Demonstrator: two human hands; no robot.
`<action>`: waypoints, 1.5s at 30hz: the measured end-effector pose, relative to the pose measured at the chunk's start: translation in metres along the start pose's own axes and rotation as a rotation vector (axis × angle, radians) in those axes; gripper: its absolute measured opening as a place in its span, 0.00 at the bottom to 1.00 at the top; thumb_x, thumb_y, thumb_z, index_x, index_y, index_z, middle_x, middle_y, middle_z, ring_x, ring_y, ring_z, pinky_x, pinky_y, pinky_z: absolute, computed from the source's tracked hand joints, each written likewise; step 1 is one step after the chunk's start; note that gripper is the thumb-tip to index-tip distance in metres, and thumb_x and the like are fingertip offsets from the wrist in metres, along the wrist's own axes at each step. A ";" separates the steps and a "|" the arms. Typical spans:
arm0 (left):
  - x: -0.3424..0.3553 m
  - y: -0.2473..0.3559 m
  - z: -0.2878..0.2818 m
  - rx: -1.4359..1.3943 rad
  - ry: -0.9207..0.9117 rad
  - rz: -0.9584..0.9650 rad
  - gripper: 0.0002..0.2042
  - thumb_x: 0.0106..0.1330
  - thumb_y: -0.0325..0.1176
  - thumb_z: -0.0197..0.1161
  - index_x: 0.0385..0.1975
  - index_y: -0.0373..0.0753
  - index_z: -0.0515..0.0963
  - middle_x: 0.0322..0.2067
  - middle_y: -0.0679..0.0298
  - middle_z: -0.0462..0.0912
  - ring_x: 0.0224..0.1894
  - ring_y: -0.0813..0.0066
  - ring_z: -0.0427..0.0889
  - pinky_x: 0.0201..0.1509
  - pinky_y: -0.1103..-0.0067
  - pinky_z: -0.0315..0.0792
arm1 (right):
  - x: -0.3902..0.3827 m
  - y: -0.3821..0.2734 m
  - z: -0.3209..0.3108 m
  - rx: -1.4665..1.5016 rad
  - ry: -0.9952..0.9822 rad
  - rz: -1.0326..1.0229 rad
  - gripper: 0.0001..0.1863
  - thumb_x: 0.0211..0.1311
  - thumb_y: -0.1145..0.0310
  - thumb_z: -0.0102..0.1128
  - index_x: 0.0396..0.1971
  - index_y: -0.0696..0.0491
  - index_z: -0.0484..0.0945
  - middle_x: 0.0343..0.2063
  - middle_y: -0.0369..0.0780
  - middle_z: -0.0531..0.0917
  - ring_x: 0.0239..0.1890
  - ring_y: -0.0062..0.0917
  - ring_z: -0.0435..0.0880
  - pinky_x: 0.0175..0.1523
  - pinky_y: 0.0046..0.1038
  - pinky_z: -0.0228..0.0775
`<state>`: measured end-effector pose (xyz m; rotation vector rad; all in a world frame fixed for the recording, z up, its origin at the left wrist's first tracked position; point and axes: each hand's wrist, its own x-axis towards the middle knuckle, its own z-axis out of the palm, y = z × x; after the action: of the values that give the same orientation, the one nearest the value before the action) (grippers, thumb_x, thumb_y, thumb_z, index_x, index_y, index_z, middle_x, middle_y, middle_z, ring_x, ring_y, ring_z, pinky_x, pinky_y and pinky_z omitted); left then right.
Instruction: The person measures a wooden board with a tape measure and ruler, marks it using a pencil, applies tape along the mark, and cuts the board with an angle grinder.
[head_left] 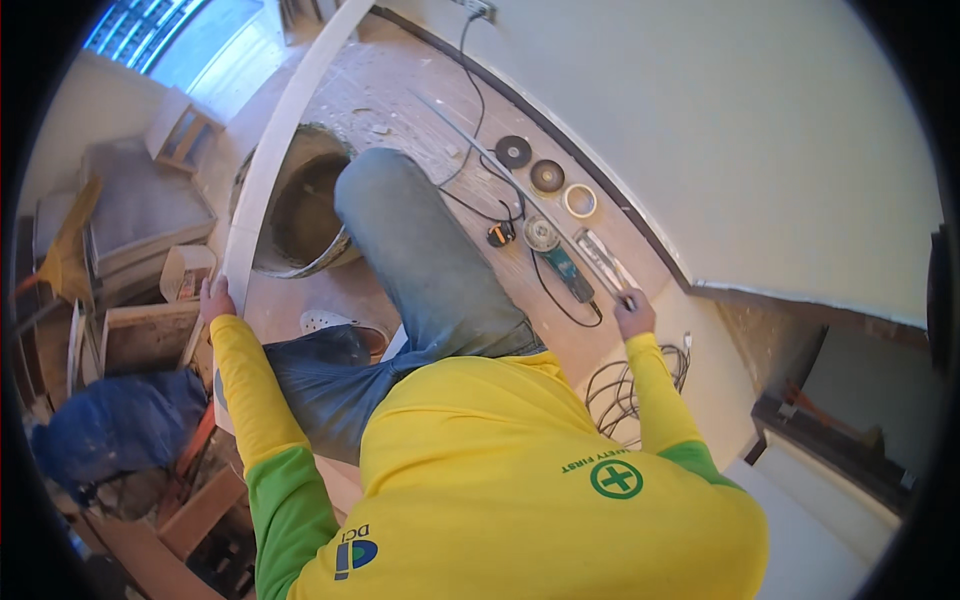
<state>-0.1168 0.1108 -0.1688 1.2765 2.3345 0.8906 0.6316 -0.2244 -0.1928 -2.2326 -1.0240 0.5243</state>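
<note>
Right hand [634,318], at the end of a yellow sleeve, is closed down onto the near end of a long thin metal strip [520,180] lying on the floor; fingers curl over it, though how firmly they pinch cannot be told. Left hand [216,300] rests against the near edge of a long white board [285,125], fingers wrapped loosely around that edge.

Strip: narrow, grey, straight, bare metal. Its long axis runs from the right hand away up and to the left, roughly parallel to the dark baseboard of the white wall [760,130].

Board: flat, white, smooth. Its long axis runs from the left hand away toward the top of the view, passing over a round bucket [300,215].

Just beside the right hand lies an angle grinder [558,257] with a green body and black cord. Beyond it, along the baseboard, sit a roll of tape [579,201] and two grinding discs [530,165].
</note>
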 end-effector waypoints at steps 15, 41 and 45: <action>-0.067 0.005 -0.038 0.139 -0.038 0.079 0.27 0.64 0.40 0.60 0.59 0.29 0.68 0.54 0.45 0.76 0.56 0.63 0.76 0.58 0.74 0.68 | 0.188 -0.190 0.290 0.039 -0.209 -0.024 0.15 0.51 0.74 0.56 0.41 0.49 0.78 0.37 0.51 0.83 0.44 0.48 0.81 0.49 0.42 0.72; -0.072 0.021 -0.049 -0.073 -0.036 -0.005 0.23 0.66 0.33 0.60 0.58 0.29 0.69 0.52 0.53 0.77 0.52 0.68 0.77 0.57 0.77 0.68 | 0.232 0.020 0.208 -0.511 -0.430 0.359 0.22 0.59 0.61 0.54 0.55 0.43 0.73 0.47 0.48 0.81 0.50 0.42 0.81 0.54 0.39 0.73; -0.078 0.039 -0.030 -0.148 -0.039 -0.064 0.23 0.66 0.31 0.60 0.58 0.28 0.68 0.52 0.52 0.77 0.51 0.69 0.77 0.56 0.77 0.69 | 0.249 0.047 0.199 -0.627 -0.527 0.438 0.22 0.57 0.63 0.57 0.54 0.44 0.74 0.48 0.48 0.81 0.50 0.41 0.81 0.54 0.38 0.73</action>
<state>-0.0664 0.0499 -0.1210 1.1437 2.2208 0.9879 0.6963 0.0191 -0.3937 -2.9987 -1.0448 1.1593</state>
